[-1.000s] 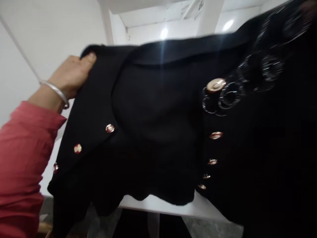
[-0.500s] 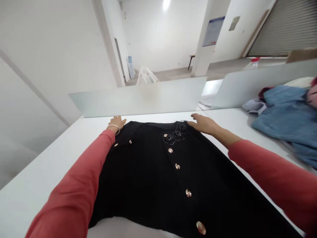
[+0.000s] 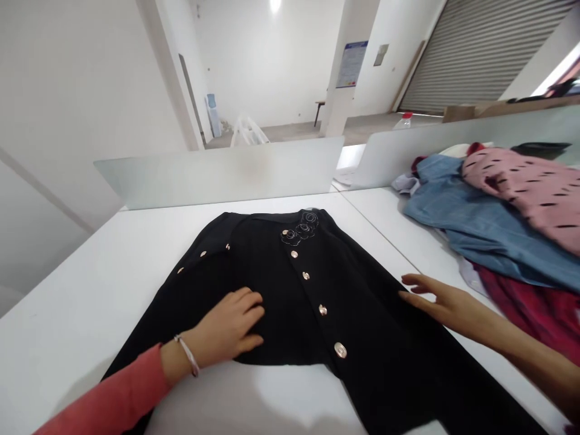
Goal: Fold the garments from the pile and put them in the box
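A black jacket [image 3: 272,290] lies spread on the white table, its front panels parted. Gold buttons [image 3: 322,310] run down both front edges, and black flower trim [image 3: 304,227] sits by the collar. Over the jacket's lower middle is my left hand [image 3: 235,323], a bracelet [image 3: 187,355] on its wrist. Its fingers are loosely bent with the thumb apart, and no cloth shows gripped in them. My right hand [image 3: 432,299] is at the outer edge of the right-side sleeve, fingers parted, holding nothing; whether it touches the cloth I cannot tell.
The white table [image 3: 67,290] has a low frosted divider [image 3: 226,175] along its far edge. To the right lies a heap of clothes: a blue denim piece [image 3: 444,205], a pink spotted garment [image 3: 525,187] and a dark red one [image 3: 534,308]. Beyond the divider stands a red-capped bottle [image 3: 405,121].
Both hands have left the jacket's shoulders and come nearer to me, the left to its lower middle, the right to the sleeve's outer edge. The view has turned rightward, showing more clothes.
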`<state>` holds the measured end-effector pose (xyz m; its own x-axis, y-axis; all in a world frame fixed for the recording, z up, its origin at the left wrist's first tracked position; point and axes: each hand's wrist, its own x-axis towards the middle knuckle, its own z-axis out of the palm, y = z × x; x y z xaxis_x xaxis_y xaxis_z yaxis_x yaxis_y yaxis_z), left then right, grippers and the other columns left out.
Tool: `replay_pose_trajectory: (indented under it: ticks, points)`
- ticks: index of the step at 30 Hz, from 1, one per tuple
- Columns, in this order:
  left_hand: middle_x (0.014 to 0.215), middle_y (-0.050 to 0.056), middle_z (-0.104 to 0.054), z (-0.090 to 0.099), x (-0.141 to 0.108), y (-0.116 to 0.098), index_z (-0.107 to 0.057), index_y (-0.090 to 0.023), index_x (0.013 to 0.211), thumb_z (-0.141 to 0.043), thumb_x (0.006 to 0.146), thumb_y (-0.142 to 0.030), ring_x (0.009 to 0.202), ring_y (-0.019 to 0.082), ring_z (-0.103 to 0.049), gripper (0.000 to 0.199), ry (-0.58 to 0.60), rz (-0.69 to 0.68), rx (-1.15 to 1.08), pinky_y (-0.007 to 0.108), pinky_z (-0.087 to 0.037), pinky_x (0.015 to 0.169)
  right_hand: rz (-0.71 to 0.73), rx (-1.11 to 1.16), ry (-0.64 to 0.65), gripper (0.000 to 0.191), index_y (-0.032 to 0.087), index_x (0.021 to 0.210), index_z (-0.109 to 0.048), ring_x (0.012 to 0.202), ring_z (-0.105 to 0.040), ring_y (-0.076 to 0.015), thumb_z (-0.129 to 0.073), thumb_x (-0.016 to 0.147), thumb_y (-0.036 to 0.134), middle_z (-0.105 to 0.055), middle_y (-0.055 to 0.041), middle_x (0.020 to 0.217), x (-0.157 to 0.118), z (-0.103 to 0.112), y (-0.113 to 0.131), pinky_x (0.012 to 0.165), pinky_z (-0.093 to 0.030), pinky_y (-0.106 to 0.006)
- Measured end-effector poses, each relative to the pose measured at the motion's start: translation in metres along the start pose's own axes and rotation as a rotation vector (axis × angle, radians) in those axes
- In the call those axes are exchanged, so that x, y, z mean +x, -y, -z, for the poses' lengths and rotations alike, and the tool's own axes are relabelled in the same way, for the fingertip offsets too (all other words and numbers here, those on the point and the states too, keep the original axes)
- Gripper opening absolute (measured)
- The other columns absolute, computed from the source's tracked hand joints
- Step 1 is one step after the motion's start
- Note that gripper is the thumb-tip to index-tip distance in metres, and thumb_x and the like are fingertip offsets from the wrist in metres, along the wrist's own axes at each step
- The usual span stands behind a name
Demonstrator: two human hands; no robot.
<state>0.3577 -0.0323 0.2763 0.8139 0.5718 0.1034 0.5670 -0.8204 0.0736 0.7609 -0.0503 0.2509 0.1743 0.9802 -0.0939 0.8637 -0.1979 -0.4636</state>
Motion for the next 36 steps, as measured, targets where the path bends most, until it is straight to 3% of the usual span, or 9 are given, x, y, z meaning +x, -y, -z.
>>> replay_pose_trajectory:
  ticks: [4, 8, 13, 17, 19, 22, 25, 29, 36]
  points:
    - [0.108, 0.01, -0.052, -0.026, 0.007, -0.036, -0.052, -0.013, 0.1, -0.056, 0.075, -0.037, 0.1, 0.023, -0.046, 0.035, 0.042, -0.141, 0.031, 0.033, -0.043, 0.078, 0.075, -0.176, -0.061, 0.031, 0.023, 0.089, -0.053, 0.082, -0.058, -0.0275, -0.04, 0.072, 0.046, -0.06, -0.012, 0.093, -0.024, -0.018, -0.016, 0.072, -0.045, -0.037]
    - [0.086, 0.009, -0.054, -0.043, 0.026, -0.048, -0.053, -0.011, 0.087, -0.04, 0.083, -0.02, 0.077, 0.019, -0.049, 0.016, 0.049, -0.187, 0.204, 0.029, -0.043, 0.062, 0.042, -0.344, -0.006, 0.02, 0.019, 0.079, -0.054, 0.078, -0.058, -0.0276, -0.036, 0.077, 0.027, -0.061, -0.0123, 0.08, -0.01, -0.019, -0.027, 0.069, -0.044, -0.037]
    - [0.077, 0.006, -0.051, -0.037, 0.038, -0.06, -0.052, -0.012, 0.081, -0.034, 0.08, -0.008, 0.067, 0.017, -0.046, 0.019, 0.108, -0.17, 0.292, 0.027, -0.04, 0.054, -0.024, -0.405, -0.254, 0.022, 0.015, 0.081, -0.057, 0.076, -0.057, -0.0309, -0.036, 0.079, 0.022, -0.059, -0.0175, 0.081, 0.04, 0.038, -0.038, 0.065, -0.041, -0.04]
    - [0.081, 0.005, -0.052, -0.027, 0.041, -0.067, -0.052, -0.014, 0.08, -0.041, 0.075, -0.01, 0.067, 0.014, -0.047, 0.013, 0.16, -0.12, 0.168, 0.025, -0.041, 0.056, 0.026, -0.387, -0.397, 0.033, 0.013, 0.101, -0.052, 0.093, -0.052, -0.0341, -0.032, 0.077, 0.024, -0.054, -0.021, 0.102, 0.054, 0.067, -0.025, 0.074, -0.039, -0.046]
    - [0.082, 0.005, -0.053, -0.025, 0.04, -0.069, -0.053, -0.014, 0.078, -0.043, 0.072, -0.01, 0.068, 0.014, -0.047, 0.012, 0.188, -0.133, 0.152, 0.025, -0.042, 0.058, 0.173, -0.262, -0.355, 0.034, 0.016, 0.1, -0.051, 0.092, -0.052, -0.031, -0.033, 0.076, 0.033, -0.054, -0.0189, 0.103, 0.04, 0.058, -0.008, 0.077, -0.04, -0.043]
    - [0.084, 0.006, -0.053, -0.022, 0.036, -0.074, -0.053, -0.014, 0.077, -0.049, 0.072, -0.018, 0.068, 0.015, -0.048, 0.008, 0.221, -0.154, 0.13, 0.026, -0.043, 0.06, 0.394, -0.005, -0.138, 0.031, 0.02, 0.087, -0.053, 0.078, -0.056, -0.0224, -0.037, 0.074, 0.043, -0.06, -0.011, 0.091, -0.001, 0.024, 0.021, 0.072, -0.044, -0.036]
    - [0.086, 0.006, -0.054, -0.015, 0.024, -0.074, -0.054, -0.014, 0.082, -0.051, 0.075, -0.028, 0.073, 0.016, -0.051, 0.016, 0.2, -0.161, 0.053, 0.027, -0.045, 0.066, 0.578, 0.01, 0.063, 0.031, 0.021, 0.085, -0.055, 0.072, -0.057, -0.0178, -0.037, 0.077, 0.045, -0.06, -0.0058, 0.086, -0.046, -0.01, 0.04, 0.067, -0.046, -0.031]
    - [0.095, 0.008, -0.055, -0.005, -0.004, -0.057, -0.055, -0.013, 0.088, -0.049, 0.078, -0.03, 0.089, 0.018, -0.051, 0.021, 0.018, 0.11, 0.038, 0.03, -0.043, 0.08, 0.569, -0.034, 0.149, 0.033, 0.022, 0.079, -0.054, 0.061, -0.056, -0.015, -0.037, 0.08, 0.05, -0.058, -0.0028, 0.076, -0.078, -0.038, 0.047, 0.056, -0.044, -0.028]
    - [0.113, 0.015, -0.049, -0.013, -0.084, 0.004, -0.053, -0.008, 0.1, -0.048, 0.079, -0.03, 0.106, 0.026, -0.044, 0.031, -0.155, 0.791, 0.185, 0.039, -0.04, 0.089, 0.427, -0.275, 0.175, 0.03, 0.02, 0.074, -0.047, 0.059, -0.056, -0.0181, -0.04, 0.077, 0.049, -0.058, -0.0044, 0.076, -0.074, -0.062, 0.063, 0.053, -0.037, -0.029]
